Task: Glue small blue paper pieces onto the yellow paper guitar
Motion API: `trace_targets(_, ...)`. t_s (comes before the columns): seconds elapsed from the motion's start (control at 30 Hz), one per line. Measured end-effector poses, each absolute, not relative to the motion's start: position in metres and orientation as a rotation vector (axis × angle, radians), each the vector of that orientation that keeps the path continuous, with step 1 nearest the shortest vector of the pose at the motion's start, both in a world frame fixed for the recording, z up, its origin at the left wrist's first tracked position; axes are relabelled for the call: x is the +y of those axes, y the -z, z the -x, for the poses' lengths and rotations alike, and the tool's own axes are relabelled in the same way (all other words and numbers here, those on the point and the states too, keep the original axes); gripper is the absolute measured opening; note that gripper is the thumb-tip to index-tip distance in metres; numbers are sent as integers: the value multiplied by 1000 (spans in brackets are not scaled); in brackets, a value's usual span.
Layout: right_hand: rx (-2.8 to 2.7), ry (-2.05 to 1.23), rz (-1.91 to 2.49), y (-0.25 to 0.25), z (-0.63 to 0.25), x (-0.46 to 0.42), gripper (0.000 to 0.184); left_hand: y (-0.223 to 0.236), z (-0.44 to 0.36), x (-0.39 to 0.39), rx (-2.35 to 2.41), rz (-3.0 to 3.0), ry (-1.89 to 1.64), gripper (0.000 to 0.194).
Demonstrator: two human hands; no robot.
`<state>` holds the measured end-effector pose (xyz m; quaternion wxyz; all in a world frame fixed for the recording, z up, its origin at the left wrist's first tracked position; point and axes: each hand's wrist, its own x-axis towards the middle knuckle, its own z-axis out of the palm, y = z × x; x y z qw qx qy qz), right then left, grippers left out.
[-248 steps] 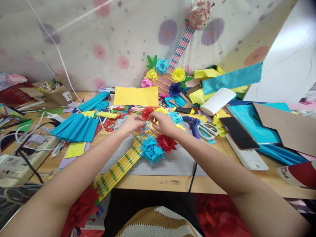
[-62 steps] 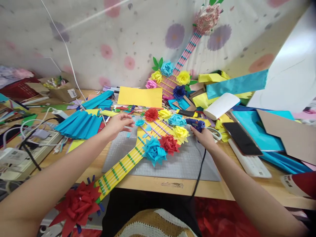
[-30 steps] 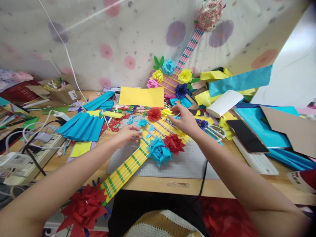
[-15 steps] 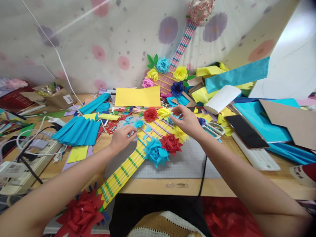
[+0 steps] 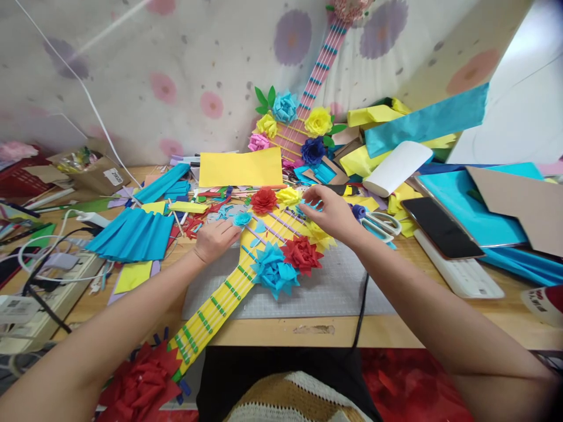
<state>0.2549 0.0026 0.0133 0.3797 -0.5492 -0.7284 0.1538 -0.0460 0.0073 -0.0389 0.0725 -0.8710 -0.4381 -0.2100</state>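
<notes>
A yellow paper guitar (image 5: 220, 302) lies slantwise across the grey cutting mat, its neck toward me with green frets and white strings. A large red paper flower (image 5: 143, 381) covers the neck's end. On its body sit a light blue flower (image 5: 276, 268), red flowers (image 5: 303, 252) and a yellow flower (image 5: 289, 196). My left hand (image 5: 217, 239) has its fingers closed at a small blue paper flower (image 5: 242, 219) on the body's left edge; the thumb is hidden. At the right edge my right hand (image 5: 331, 215) curls its fingers around another light blue paper flower (image 5: 313, 205), mostly hidden.
A pink paper guitar (image 5: 319, 76) leans on the curtain behind. Scissors (image 5: 382, 225), a phone (image 5: 442, 227) and a white box (image 5: 460, 264) lie right. Pleated blue paper (image 5: 134, 234) and a power strip (image 5: 53, 310) are left. A cup (image 5: 545, 305) stands far right.
The view has shifted slightly. My left fingers have moved from a pinch beside the small blue flower to its edge. My right hand stays almost in place at the guitar body.
</notes>
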Motion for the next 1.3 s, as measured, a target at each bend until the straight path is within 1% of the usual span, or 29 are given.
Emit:
trace_targets(0.23, -1878, -383, 1383, -12, -253, 4, 12, 36, 40, 6, -1376, 2625, 628, 31)
trace_targets(0.63, -1886, -394, 1397, -14, -253, 2, 12, 39, 36, 7, -1463, 2581, 670, 25)
trace_targets(0.77, -1882, -386, 1404, -12, -255, 2, 12, 38, 34, 6, -1434, 2542, 611, 27)
trace_targets(0.87, -1876, -382, 1395, -10, -256, 3, 12, 39, 33, 6, -1414, 2483, 580, 25)
trace_targets(0.97, -1880, -385, 1391, -10, -257, 3, 12, 41, 33, 9, -1429, 2412, 615, 22)
trace_targets(1.13, -1886, -381, 1397, -12, -257, 1, 11, 43, 30, 14, -1463, 2378, 714, 25)
trace_targets(1.3, -1884, -385, 1410, -14, -255, 0, 11, 44, 24, 17, -1486, 2384, 806, 22)
